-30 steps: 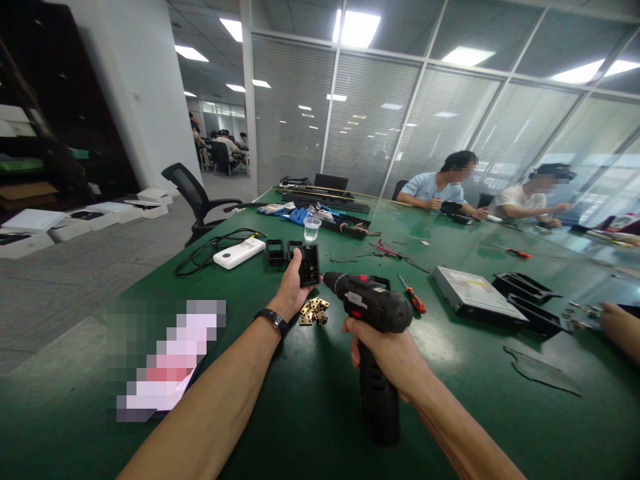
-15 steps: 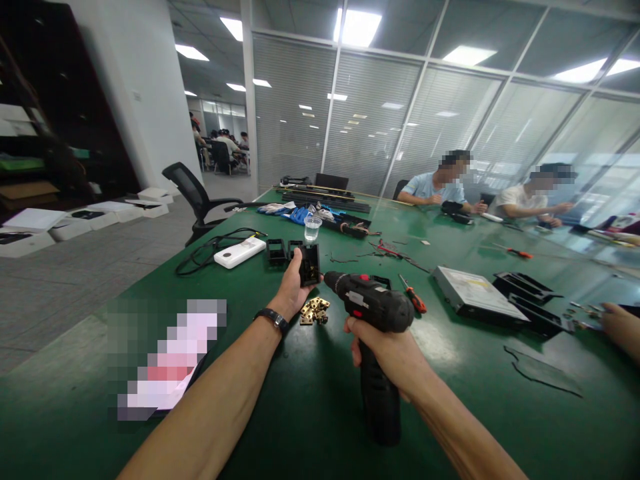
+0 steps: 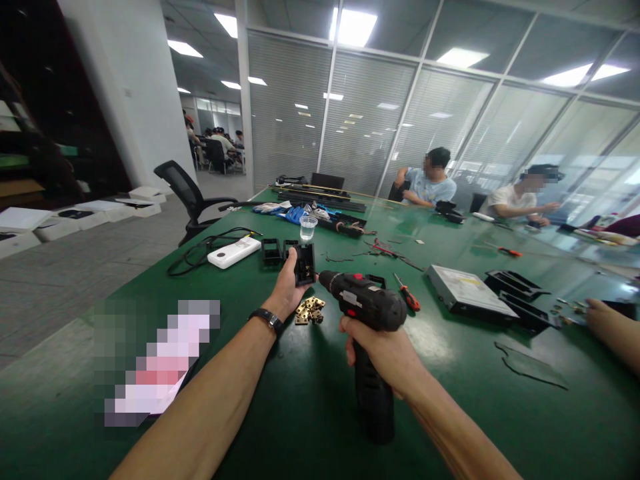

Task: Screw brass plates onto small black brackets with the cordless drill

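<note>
My left hand [image 3: 287, 288] is closed around a small black plastic housing [image 3: 305, 264], held upright above the green table [image 3: 280, 400]. My right hand [image 3: 383, 353] grips the handle of a black cordless drill [image 3: 367, 310]. The drill's nose points left and sits right at the side of the housing. A small heap of brass-coloured metal pieces [image 3: 309, 311] lies on the table just below my left hand. A black watch is on my left wrist.
Two more black housings [image 3: 271, 251], a white power bank [image 3: 234, 253] with cable, a plastic cup [image 3: 307, 228], a red-handled screwdriver [image 3: 409, 297], a silver drive [image 3: 460, 290] and black trays [image 3: 515, 288] lie around. Two people sit far right; another person's hand [image 3: 613, 330] rests at the right edge. An office chair [image 3: 187, 197] stands left.
Both hands keep their hold and the drill stays at the housing. The view has shifted slightly, so everything sits a little further left and lower in frame.
</note>
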### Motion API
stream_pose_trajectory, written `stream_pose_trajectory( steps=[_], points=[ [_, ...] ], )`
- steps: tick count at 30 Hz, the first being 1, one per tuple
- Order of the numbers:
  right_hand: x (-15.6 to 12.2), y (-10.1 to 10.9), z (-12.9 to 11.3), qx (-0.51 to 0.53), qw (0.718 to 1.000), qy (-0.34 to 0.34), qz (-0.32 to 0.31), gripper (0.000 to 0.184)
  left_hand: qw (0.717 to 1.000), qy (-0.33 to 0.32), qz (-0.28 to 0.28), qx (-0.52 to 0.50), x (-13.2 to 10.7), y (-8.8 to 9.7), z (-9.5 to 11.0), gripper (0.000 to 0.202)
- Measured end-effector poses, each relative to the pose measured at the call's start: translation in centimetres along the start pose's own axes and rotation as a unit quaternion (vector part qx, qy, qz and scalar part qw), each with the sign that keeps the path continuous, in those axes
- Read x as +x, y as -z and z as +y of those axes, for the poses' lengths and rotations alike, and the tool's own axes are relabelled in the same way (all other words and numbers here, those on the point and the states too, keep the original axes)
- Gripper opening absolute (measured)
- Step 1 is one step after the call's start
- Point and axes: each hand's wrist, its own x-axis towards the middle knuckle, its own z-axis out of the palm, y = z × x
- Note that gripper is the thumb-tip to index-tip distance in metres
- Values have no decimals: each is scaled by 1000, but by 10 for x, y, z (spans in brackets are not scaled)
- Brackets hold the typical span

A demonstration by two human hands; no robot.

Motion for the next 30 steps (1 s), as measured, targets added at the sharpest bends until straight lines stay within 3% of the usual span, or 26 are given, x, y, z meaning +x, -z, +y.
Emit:
stream_pose_trajectory(
  steps=[9,13,30],
  points=[
    [1,0,1,-2,1000,10,-2,19,1000,-5,-7,-3,2,2,-1,46],
    [1,0,1,13,1000,12,-6,12,1000,0,-2,7,1,2,-1,47],
    [1,0,1,30,1000,0,-4,12,1000,-3,-24,-10,1,1,-1,44]
  ],
)
